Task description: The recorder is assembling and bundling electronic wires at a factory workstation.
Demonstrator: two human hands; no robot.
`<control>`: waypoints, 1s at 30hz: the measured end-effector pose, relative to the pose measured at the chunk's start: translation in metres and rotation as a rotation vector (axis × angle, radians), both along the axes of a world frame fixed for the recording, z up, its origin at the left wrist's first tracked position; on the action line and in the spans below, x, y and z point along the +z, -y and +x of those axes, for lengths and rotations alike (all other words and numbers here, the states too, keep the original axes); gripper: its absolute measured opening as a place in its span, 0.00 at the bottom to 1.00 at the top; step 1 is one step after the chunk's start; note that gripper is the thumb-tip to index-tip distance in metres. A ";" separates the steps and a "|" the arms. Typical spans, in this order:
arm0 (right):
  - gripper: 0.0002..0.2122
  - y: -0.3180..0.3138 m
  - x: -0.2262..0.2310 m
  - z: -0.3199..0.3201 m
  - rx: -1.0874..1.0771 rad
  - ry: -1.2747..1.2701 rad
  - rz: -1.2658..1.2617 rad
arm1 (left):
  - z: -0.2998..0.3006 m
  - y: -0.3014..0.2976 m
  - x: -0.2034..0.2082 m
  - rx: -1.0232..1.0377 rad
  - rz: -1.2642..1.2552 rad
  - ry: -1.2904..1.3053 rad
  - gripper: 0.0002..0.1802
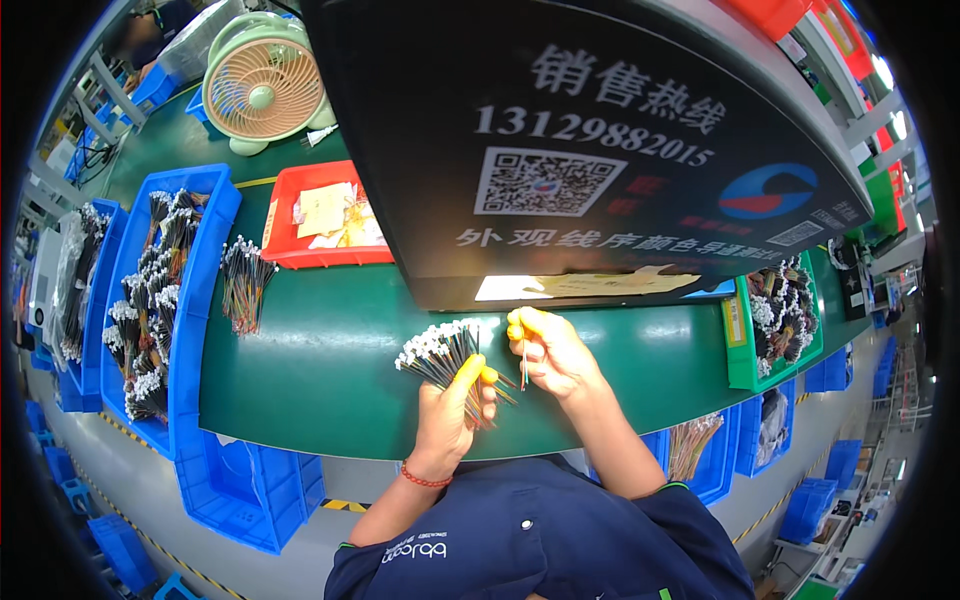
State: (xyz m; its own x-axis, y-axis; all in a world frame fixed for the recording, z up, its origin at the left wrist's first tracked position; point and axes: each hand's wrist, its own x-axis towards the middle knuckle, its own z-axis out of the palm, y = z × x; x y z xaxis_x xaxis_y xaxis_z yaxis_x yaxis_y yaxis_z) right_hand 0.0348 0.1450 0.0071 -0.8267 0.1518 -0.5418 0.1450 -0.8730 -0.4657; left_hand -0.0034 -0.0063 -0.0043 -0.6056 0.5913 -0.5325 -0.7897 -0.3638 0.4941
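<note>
Wires [438, 348] sit clamped in the left hand [443, 420], best kept neatly fanned; the right hand [560, 357] pinches a lone wire [525, 371].

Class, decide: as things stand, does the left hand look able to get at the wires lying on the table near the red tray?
Probably yes: bare green tabletop lies between the left hand and those loose wires. Picking them up looks harder, since it holds a white-ended bundle.
</note>
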 end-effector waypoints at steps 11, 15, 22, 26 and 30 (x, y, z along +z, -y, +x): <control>0.07 0.002 0.000 -0.002 -0.007 0.016 0.106 | -0.001 -0.002 0.005 -0.002 -0.028 -0.009 0.04; 0.06 0.014 0.000 0.003 0.180 -0.042 1.293 | 0.001 -0.005 0.003 0.010 -0.017 -0.010 0.05; 0.06 0.009 0.010 0.000 0.043 0.053 0.227 | 0.001 0.001 0.009 -0.023 -0.050 -0.109 0.08; 0.07 0.003 -0.003 -0.002 -0.026 0.049 0.056 | -0.002 0.006 0.002 -0.037 -0.001 -0.100 0.08; 0.07 0.006 -0.006 -0.006 -0.086 0.044 0.016 | -0.001 0.001 0.001 0.027 0.008 -0.066 0.06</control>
State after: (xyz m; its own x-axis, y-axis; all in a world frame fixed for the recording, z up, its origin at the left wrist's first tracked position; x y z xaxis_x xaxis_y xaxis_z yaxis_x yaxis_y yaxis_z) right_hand 0.0293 0.1394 0.0011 -0.7854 0.2302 -0.5746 0.0902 -0.8758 -0.4741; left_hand -0.0047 -0.0069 -0.0037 -0.6551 0.5787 -0.4858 -0.7452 -0.3888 0.5418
